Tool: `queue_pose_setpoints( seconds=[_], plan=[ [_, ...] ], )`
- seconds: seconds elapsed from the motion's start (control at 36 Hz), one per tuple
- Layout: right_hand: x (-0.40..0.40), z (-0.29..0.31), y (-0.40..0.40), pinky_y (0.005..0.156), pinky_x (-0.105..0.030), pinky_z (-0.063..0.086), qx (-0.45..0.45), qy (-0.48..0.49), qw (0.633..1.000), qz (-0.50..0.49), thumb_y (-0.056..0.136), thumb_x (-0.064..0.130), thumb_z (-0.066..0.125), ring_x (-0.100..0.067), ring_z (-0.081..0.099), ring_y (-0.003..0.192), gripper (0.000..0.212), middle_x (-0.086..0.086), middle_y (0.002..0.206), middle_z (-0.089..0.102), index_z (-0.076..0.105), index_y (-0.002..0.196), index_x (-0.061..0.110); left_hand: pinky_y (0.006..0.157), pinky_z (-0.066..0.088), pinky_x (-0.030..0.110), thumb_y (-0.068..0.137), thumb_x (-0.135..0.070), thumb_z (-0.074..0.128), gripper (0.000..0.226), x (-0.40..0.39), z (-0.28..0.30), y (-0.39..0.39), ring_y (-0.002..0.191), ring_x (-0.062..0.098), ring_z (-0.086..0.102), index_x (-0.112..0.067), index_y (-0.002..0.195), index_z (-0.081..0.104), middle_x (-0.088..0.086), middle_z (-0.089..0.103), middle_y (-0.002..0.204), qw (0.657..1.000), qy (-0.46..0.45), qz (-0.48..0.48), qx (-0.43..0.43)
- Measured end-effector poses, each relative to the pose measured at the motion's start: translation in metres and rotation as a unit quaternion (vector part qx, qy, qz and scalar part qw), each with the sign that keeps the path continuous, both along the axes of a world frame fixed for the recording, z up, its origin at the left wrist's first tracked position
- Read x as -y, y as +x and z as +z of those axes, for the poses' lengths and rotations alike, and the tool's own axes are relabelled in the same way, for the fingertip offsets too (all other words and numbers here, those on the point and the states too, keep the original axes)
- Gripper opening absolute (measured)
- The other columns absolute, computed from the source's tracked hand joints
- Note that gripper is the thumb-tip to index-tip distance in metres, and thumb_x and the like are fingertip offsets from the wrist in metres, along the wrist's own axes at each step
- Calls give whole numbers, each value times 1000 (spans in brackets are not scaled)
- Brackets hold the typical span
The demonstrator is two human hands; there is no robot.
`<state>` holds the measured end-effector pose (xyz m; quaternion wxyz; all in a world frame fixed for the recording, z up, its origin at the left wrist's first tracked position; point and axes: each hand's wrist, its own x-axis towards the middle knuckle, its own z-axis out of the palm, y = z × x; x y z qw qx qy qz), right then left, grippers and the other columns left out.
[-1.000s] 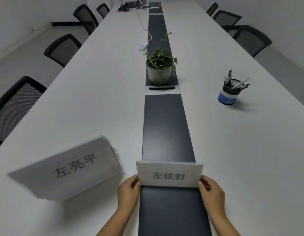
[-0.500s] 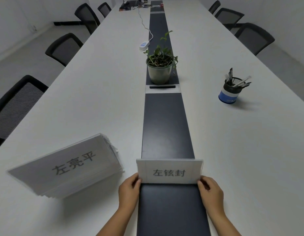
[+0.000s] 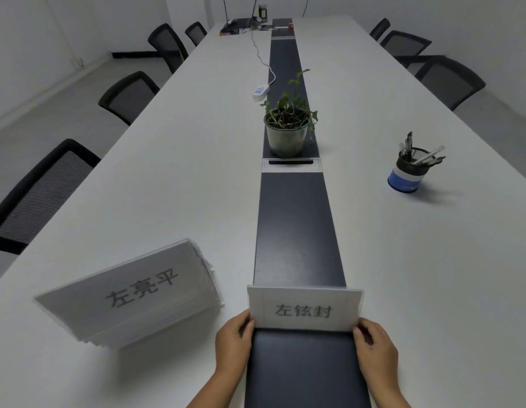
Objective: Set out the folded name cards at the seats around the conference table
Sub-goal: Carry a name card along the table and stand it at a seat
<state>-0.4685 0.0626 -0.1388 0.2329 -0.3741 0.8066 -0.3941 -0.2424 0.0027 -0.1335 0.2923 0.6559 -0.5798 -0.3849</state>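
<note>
A folded white name card (image 3: 304, 309) with dark printed characters stands upright on the dark centre strip (image 3: 297, 231) of the long white conference table (image 3: 173, 184), near its front end. My left hand (image 3: 233, 343) pinches the card's lower left corner. Its lower right corner is pinched by my right hand (image 3: 375, 347). To the left, a stack of several more name cards (image 3: 132, 295) leans on the table, its top card facing me.
A potted plant (image 3: 286, 129) stands on the strip farther up, a pen holder (image 3: 408, 169) to the right, a white power strip (image 3: 260, 92) with its cable beyond. Black mesh chairs (image 3: 41, 195) line both long sides. Dark items lie at the far end.
The card and both hands stay in place on the strip. Only the view has tilted slightly, showing more of the far end of the table.
</note>
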Motion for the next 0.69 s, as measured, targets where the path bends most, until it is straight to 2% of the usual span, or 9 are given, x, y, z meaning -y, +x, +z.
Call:
queue_pose_setpoints(
  seconds=[0.11, 0.19, 0.31, 0.39, 0.44, 0.5, 0.58, 0.64, 0.69],
  plan=[
    [-1, -1, 0, 63, 7, 34, -2, 3, 1000, -6, 76, -7, 61, -25, 55, 71, 17, -23, 95, 65, 64, 92, -4, 68, 41, 2, 81, -4, 55, 24, 1, 2, 1, 74, -12, 55, -19, 93, 69, -39, 59, 64, 1000, -1, -5, -9],
    [-2, -1, 5, 67, 6, 34, 8, -14, 1000, -9, 70, -8, 67, -9, 61, 67, 34, -24, 101, 64, 61, 103, -3, 83, 46, 16, 81, -2, 55, 31, -2, 7, 0, 94, 3, 61, -18, 106, 64, -21, 65, 92, 999, 14, -9, -45],
    [-14, 6, 20, 72, 4, 35, -9, -28, 999, -42, 62, -10, 74, -44, 63, 83, 53, -33, 107, 56, 54, 111, -8, 78, 38, 0, 81, -2, 59, 45, -17, 15, 13, 106, 11, 51, -9, 124, 47, 1, 53, 115, 990, 52, 60, -113],
    [-26, 20, 46, 78, 0, 35, -16, -57, 998, -19, 71, 33, 70, -39, 62, 79, 56, -34, 104, 57, 57, 104, -9, 77, 39, 3, 80, -3, 61, 43, -39, 19, 41, 95, 8, 55, -9, 121, 50, 4, 57, 112, 985, 40, 116, -121],
    [-28, 32, 71, 80, 7, 31, -13, -103, 994, 37, 76, 63, 47, -7, 60, 84, 75, -28, 98, 61, 61, 97, -8, 66, 40, -3, 77, -5, 66, 38, -55, 21, 66, 79, -1, 60, -14, 112, 56, 11, 63, 104, 976, -16, 179, -121],
    [-22, 48, 96, 86, 5, 30, -17, -152, 982, 111, 79, 64, 41, 19, 47, 96, 67, -7, 96, 63, 65, 97, 4, 62, 41, -4, 67, -29, 71, 39, -66, 26, 96, 76, -15, 58, -40, 101, 57, 5, 67, 96, 957, -93, 247, -122],
    [10, 82, 139, 85, -2, 37, 64, -152, 958, 235, 65, 66, 56, 13, 50, 98, 42, 23, 98, 60, 50, 105, 54, 68, 42, -3, 47, -60, 65, 54, -59, 39, 145, 86, -24, 52, -65, 98, 45, -2, 61, 105, 916, -147, 353, -123],
    [41, 96, 166, 87, -15, 38, 124, -113, 953, 253, 59, 49, 72, -2, 52, 98, 57, 20, 97, 58, 41, 107, 56, 76, 42, -1, 41, -66, 69, 84, -44, 59, 171, 101, -13, 50, -48, 118, 40, 13, 50, 120, 906, -160, 372, -124],
    [77, 102, 187, 91, -30, 38, 145, -57, 953, 261, 63, 29, 78, -12, 47, 105, 76, 9, 108, 48, 31, 122, 43, 94, 41, 18, 59, -43, 77, 95, -25, 72, 194, 122, 16, 44, -20, 136, 26, 18, 42, 133, 927, -118, 330, -133]
  ],
)
